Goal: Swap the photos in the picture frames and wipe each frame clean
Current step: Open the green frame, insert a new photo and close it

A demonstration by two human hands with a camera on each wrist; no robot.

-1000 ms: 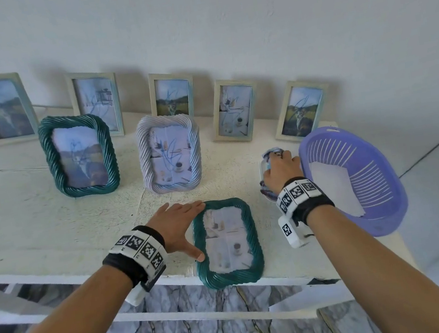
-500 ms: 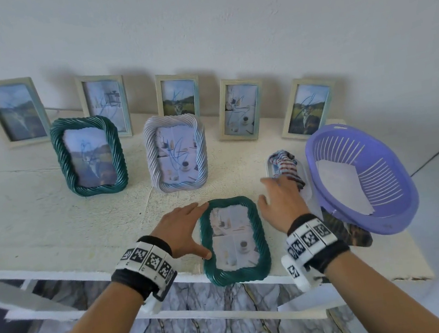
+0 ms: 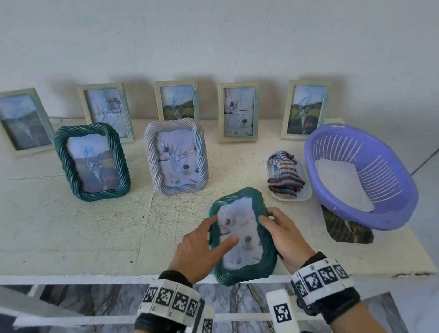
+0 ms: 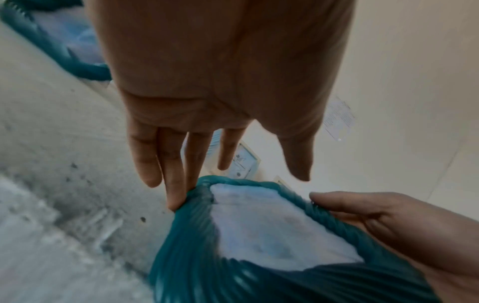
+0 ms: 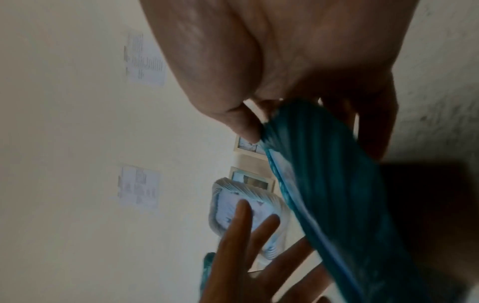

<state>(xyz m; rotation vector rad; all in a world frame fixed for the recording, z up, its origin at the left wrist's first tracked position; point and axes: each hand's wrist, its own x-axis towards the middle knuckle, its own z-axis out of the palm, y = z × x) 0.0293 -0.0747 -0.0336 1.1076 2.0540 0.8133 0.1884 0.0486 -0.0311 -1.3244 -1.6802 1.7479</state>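
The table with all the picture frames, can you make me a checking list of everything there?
Surface: white table, scuffed and speckled.
Job's things: green twisted frame tilted up off the table; another green frame and a pale twisted frame standing; five plain frames along the wall; striped cloth in a white tray.
Clutter: purple basket holding white paper.
Grippers: left hand touches the frame's left side, fingers straight; right hand grips its right edge.
Cables: thin wire behind the back frames.
Surroundings: white wall, marbled floor.
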